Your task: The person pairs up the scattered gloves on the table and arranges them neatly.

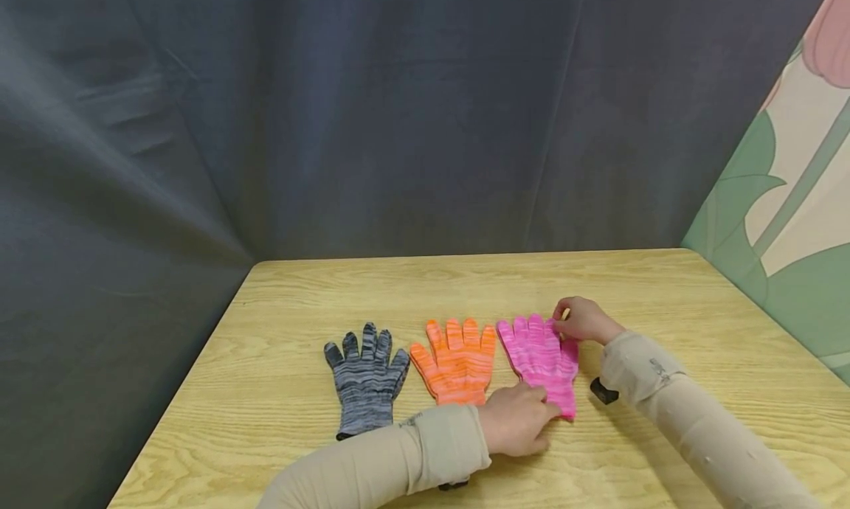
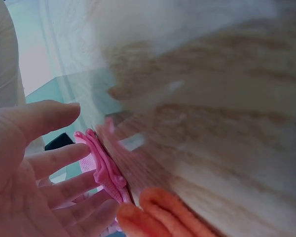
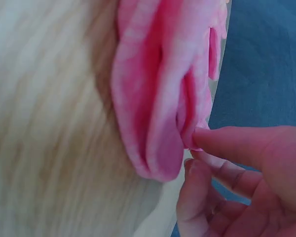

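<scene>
A pink knitted glove (image 1: 541, 360), which shows two layers in the right wrist view, lies flat on the table with its fingers pointing away. My right hand (image 1: 584, 321) pinches one of its fingertips between thumb and index finger. At the cuff end, my left hand (image 1: 518, 422) rests its fingers on the pink fabric. Those fingers are fairly straight and the thumb stands apart in the left wrist view. Left of the pink one lies an orange glove (image 1: 458, 367), its cuff hidden behind my left forearm. A grey-and-black glove (image 1: 365, 391) lies farther left.
The wooden table (image 1: 265, 391) carries the gloves in a row. Dark cloth (image 1: 412, 125) hangs behind it and along the left side. A wall with painted flowers (image 1: 797, 221) borders the right edge.
</scene>
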The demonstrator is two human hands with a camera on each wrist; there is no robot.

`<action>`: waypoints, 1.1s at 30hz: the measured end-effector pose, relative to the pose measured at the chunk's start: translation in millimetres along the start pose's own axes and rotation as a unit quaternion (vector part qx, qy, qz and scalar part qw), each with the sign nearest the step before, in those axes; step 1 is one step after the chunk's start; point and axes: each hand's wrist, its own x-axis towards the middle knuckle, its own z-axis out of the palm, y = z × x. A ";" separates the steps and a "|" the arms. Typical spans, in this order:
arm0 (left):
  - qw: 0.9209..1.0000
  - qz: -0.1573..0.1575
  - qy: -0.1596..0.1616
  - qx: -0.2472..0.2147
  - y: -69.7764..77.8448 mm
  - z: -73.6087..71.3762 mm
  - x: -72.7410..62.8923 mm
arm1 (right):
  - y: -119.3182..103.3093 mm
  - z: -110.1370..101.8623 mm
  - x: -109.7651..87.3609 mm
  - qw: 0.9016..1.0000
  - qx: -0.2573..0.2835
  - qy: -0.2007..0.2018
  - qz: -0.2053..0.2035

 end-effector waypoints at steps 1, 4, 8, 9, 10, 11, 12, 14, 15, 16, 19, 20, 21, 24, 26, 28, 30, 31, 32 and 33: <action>1.000 0.002 -0.001 0.001 0.1 0.6 -0.2 | 0.1 -0.6 0.0 1.000 -0.001 0.001 0.000; 1.000 0.007 -0.004 0.003 0.1 1.9 0.5 | 0.2 -3.7 -0.8 1.000 -0.001 -0.002 0.004; 1.000 0.010 -0.008 0.006 0.2 2.0 0.7 | 0.4 -7.5 -1.4 1.000 -0.001 -0.006 0.019; 1.000 0.011 -0.007 0.008 0.3 2.0 0.6 | 0.5 -7.9 -1.2 1.000 -0.001 -0.007 0.023; 1.000 0.012 -0.006 0.011 0.4 1.9 0.4 | 0.7 -8.1 -0.9 1.000 0.001 -0.008 0.027; 1.000 0.013 -0.006 0.013 0.5 1.6 0.1 | 0.9 -8.2 -0.6 1.000 0.002 -0.008 0.028; 1.000 0.014 -0.006 0.014 0.4 1.5 0.0 | 1.2 -7.9 -0.4 1.000 0.004 -0.008 0.029; 1.000 0.017 -0.005 0.018 0.4 1.5 -0.2 | 2.1 -6.8 0.3 1.000 0.006 -0.008 0.029; 1.000 0.017 -0.004 0.019 0.3 1.5 -0.2 | 2.7 -6.0 0.7 1.000 0.008 -0.008 0.028; 1.000 0.017 -0.004 0.020 0.2 1.6 -0.3 | 3.4 -5.1 1.2 1.000 0.008 -0.009 0.027; 1.000 0.018 -0.005 0.020 0.2 2.1 -0.2 | 5.0 -2.3 3.2 1.000 0.004 -0.009 0.026; 1.000 0.018 -0.005 0.022 0.3 2.4 -0.2 | 5.4 -1.3 4.1 1.000 0.003 -0.009 0.029; 1.000 0.017 -0.005 0.022 0.3 2.6 -0.1 | 5.8 -0.6 4.9 0.999 0.003 -0.011 0.030; 1.000 0.016 -0.004 0.025 0.5 3.3 -0.2 | 5.9 1.0 7.4 0.999 -0.003 -0.016 0.033; 1.000 0.014 -0.003 0.026 0.5 3.4 -0.3 | 5.6 1.3 8.7 0.999 -0.007 -0.020 0.034; 1.000 0.012 -0.003 0.025 0.4 3.3 -0.5 | 4.9 0.8 9.4 0.999 -0.014 -0.022 0.032; 1.000 0.012 -0.004 0.024 0.3 3.0 -0.7 | 3.9 -0.3 9.5 0.999 -0.022 -0.023 0.026; 1.000 0.012 -0.004 0.024 0.3 2.8 -0.7 | 3.5 -0.9 9.5 0.999 -0.028 -0.021 0.020; 1.000 0.013 -0.005 0.024 0.2 2.6 -0.8 | 2.7 -1.3 9.6 0.999 -0.032 -0.021 0.017; 1.000 0.014 -0.005 0.025 0.2 2.5 -0.9 | 1.9 -1.7 9.6 0.999 -0.036 -0.022 0.015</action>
